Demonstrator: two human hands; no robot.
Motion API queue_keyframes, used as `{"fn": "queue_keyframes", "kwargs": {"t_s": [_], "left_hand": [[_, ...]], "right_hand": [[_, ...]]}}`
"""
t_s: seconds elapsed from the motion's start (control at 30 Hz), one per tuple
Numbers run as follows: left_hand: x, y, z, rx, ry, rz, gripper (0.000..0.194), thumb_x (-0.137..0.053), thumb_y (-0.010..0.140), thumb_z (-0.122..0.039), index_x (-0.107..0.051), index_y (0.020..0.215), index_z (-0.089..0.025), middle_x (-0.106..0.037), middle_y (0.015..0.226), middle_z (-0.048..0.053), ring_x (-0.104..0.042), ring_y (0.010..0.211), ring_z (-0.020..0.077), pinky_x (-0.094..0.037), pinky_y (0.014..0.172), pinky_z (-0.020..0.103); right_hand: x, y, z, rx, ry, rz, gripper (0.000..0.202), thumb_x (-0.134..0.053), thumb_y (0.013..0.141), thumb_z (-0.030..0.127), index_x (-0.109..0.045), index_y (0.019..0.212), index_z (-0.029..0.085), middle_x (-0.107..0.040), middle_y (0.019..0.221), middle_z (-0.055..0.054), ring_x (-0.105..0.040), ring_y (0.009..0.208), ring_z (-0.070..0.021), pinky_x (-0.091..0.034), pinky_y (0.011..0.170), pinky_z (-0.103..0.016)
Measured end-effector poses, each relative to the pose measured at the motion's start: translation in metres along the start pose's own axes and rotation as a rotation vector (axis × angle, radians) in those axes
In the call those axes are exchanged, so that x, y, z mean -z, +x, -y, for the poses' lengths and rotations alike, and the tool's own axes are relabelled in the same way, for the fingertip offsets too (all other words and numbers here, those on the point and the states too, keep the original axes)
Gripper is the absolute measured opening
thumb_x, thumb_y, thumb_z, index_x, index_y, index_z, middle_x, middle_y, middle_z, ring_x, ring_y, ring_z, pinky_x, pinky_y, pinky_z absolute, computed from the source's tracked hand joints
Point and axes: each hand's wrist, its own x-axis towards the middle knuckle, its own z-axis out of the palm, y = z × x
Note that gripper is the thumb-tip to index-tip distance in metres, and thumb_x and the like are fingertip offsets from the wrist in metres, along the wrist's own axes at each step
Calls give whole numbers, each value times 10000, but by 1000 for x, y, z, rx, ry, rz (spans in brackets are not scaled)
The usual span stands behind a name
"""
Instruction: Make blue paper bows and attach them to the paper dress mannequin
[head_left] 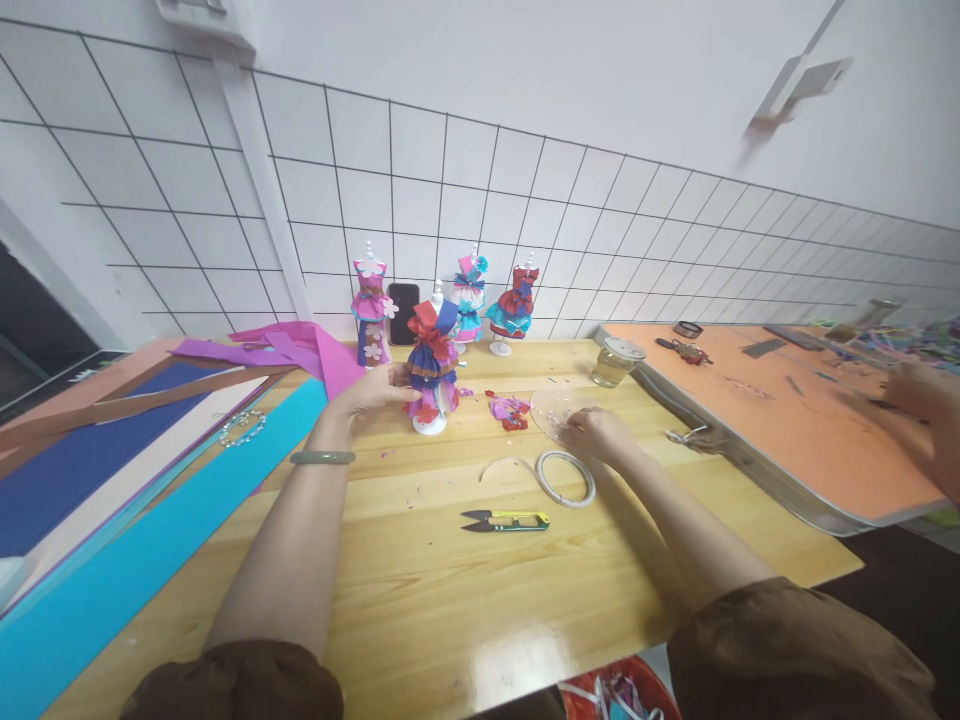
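1. The miniature dress form in a ruffled red, blue and brown paper-like outfit stood on the pale varnished wooden table, in front of three similar dressed forms: a pink-and-purple one with pale flowers, a pink, white and turquoise one, and a red-and-turquoise one.
2. The left hand had its thumb and fingers closed on the left side of the skirt, probably to steady the light figure.
3. The right hand hung over the edge of a clear, thin, round dish scattered with tiny bits. Its fingertips were drawn close together; whether they pinched anything could not be told.
4. The front form was upright, its long axis running vertically from the flat white base on the table to the beaded white neck pointing up. Its crossed red and blue collar seemed to face the person, perhaps so that side could be reached.
5. The yellow-and-green thread snips lay with dark blades pointing left, beside a narrow white tape ring; both were probably kept near for easy reach.
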Motion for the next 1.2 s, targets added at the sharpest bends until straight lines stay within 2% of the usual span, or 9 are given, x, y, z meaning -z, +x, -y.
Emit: {"fn": "queue_keyframes", "kwargs": {"t_s": [0.1, 0.3, 0.5, 0.63, 0.83, 1.03, 1.2], "left_hand": [[-1, -1, -1, 0, -18, -5, 574, -707, 558, -277, -542, 1093, -152, -618, 1003, 102, -559, 929, 224, -433, 799, 342], [-3, -2, -4, -11, -62, 27, 572, -696, 579, -224, -520, 1120, -160, -591, 1063, 100, -522, 1001, 224, -411, 842, 351], [-3, -2, -4, -10, -60, 6, 583, -711, 555, -224, -527, 1103, -147, -595, 1055, 106, -515, 1011, 234, -410, 841, 353], [-3, -2, -3, -22, -65, 13, 573, -706, 568, -234, -525, 1104, -141, -589, 1066, 109, -525, 996, 230, -407, 840, 350], [-1, -2, -1, -43, -44, 30, 564, -697, 584, -229, -521, 1113, -138, -583, 1077, 110, -537, 968, 217, -416, 814, 326], [-3, -2, -1, -44, -57, 41, 579, -694, 585, -227, -509, 1127, -140, -581, 1080, 110, -540, 960, 212, -420, 812, 329], [-5, -1, -2, -51, -52, 23, 574, -706, 574, -238, -524, 1109, -137, -585, 1073, 111, -527, 994, 225, -402, 854, 351]], "right_hand": [[0, 0, -3, -1, 13, 0, 196, -485, 725, 259, -647, 792, 174, -664, 782, -73, -584, 753, -180, -391, 661, -233], [-7, 0, -8, -84, 225, -95, 271, -471, 725, 249, -617, 937, 165, -656, 807, -54, -584, 721, -149, -402, 653, -216], [-11, -1, -10, -107, 160, -43, 251, -459, 752, 291, -659, 844, 171, -648, 820, -71, -574, 753, -166, -390, 651, -221], [-9, 2, -6, -54, 74, -47, 265, -438, 769, 305, -675, 801, 191, -639, 804, -71, -564, 776, -167, -379, 676, -219], [-7, 17, 15, -11, 47, -118, 281, -455, 753, 328, -678, 849, 187, -636, 824, -91, -569, 780, -179, -381, 696, -235], [-3, 26, 39, 43, -13, -112, 378, -367, 805, 358, -687, 697, 188, -636, 773, -89, -555, 761, -179, -356, 694, -249], [-4, 29, 41, 23, -28, -93, 343, -398, 787, 328, -674, 667, 164, -644, 738, -105, -555, 742, -183, -358, 677, -248]]}}
